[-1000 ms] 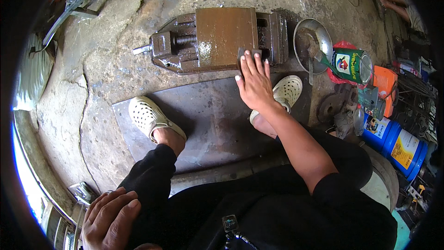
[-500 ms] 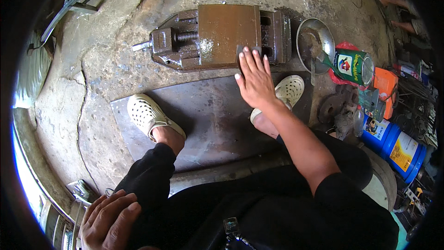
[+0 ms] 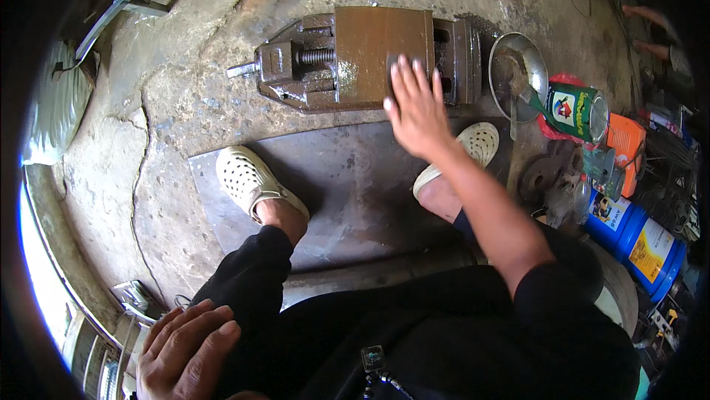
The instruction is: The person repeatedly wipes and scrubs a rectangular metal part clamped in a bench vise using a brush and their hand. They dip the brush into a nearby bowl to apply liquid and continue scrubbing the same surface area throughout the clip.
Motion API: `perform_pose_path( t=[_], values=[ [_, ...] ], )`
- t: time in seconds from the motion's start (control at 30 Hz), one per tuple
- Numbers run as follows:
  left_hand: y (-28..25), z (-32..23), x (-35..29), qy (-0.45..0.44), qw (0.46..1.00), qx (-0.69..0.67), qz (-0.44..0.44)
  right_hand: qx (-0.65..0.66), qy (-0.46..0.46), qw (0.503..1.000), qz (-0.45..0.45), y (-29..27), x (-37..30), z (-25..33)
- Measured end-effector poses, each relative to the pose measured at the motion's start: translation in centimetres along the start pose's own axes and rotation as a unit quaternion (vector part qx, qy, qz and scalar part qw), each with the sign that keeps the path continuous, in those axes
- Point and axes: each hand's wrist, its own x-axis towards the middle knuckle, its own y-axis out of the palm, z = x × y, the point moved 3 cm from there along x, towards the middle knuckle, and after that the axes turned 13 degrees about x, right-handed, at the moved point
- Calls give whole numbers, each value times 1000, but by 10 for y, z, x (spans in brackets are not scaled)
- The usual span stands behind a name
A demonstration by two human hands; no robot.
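A heavy machine vise (image 3: 384,52) lies on the floor in front of me, its brown metal top wet and shiny. My right hand (image 3: 418,108) is spread flat, fingers stretched, over the right part of that top near its front edge. Under the fingertips shows a small dark grey sheet (image 3: 392,67), which looks like sandpaper; most of it is hidden. At the lower left my left hand (image 3: 188,352) rests on my knee, fingers extended and holding nothing.
A metal bowl (image 3: 543,67) with a flat strip in it stands right of the vise, beside a green can (image 3: 596,115), an orange case (image 3: 625,141) and a blue bucket (image 3: 629,231). My feet in pale clogs (image 3: 240,170) stand on a dark metal plate (image 3: 347,178).
The whole view has shifted a little, moving things rightward. My right hand has slid slightly farther up the vise top with the dark sheet. My left hand stays on the knee.
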Motion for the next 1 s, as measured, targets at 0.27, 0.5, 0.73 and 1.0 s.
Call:
perform_pose_path(
  t=[0.27,0.5,0.73,1.0],
  values=[
    [0,3,-7,-5,1000,-8,-11,25,-15,997,-74,-3,28,1],
    [1,5,-7,3,1000,-12,-7,20,-26,995,-98,-12,60,12],
    [-1,6,-7,-13,1000,1,-8,-21,-51,997,55,5,39,48],
    [-2,6,-6,14,1000,-3,-3,-15,-35,999,11,-6,79,55]
  ],
)
